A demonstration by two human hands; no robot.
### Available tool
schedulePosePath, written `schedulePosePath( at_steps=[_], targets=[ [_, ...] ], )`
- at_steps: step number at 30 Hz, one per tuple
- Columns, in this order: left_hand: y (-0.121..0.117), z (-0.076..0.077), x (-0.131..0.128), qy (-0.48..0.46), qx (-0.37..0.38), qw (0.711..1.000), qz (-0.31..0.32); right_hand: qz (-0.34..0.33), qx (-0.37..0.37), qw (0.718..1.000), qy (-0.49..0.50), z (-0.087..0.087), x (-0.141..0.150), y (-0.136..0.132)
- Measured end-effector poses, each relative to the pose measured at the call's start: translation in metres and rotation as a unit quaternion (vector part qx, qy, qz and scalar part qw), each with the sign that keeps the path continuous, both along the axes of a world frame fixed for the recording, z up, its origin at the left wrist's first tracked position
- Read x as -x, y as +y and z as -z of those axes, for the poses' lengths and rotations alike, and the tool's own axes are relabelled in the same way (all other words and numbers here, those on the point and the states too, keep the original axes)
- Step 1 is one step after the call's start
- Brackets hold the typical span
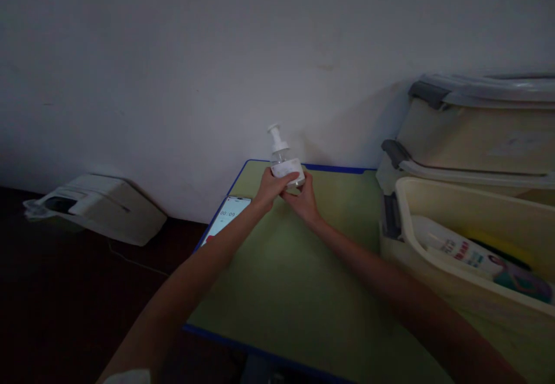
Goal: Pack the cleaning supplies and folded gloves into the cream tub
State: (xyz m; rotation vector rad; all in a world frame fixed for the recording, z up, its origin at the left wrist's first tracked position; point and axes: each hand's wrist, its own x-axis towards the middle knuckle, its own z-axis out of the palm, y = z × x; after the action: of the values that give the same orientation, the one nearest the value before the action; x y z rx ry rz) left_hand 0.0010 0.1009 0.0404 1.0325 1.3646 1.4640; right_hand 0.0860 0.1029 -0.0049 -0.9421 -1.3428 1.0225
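Observation:
A clear pump bottle (286, 168) with a white pump head and a white label is held up over the far end of the table, tilted a little to the left. My left hand (273, 187) grips it from the left, thumb lying across the front of the label. From the right and below, my right hand (304, 198) has its fingers closed on the bottle's lower part. The fingers behind the bottle are hidden. Left of my left forearm, a phone (232, 210) with a timer on its screen lies on the table, partly covered by that arm.
The green table (269, 291) has a blue edge and stands against a pale wall. On the right, a cream storage bin (401, 199) holds a white printed bottle (459, 248); lidded bins (472, 135) are stacked behind. A white box-like bin (108, 205) is on the dark floor at left.

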Motion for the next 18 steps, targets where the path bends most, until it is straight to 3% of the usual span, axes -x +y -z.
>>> schedulePosePath(
  at_steps=[8,18],
  targets=[
    [-0.063,-0.015,-0.010,-0.018,-0.044,0.995,0.091,-0.024,-0.015,0.998,0.057,-0.016,-0.028,-0.047],
    [-0.095,-0.058,0.026,-0.029,-0.141,0.972,0.183,-0.106,-0.007,0.990,0.088,-0.077,-0.033,-0.100]
  ],
)
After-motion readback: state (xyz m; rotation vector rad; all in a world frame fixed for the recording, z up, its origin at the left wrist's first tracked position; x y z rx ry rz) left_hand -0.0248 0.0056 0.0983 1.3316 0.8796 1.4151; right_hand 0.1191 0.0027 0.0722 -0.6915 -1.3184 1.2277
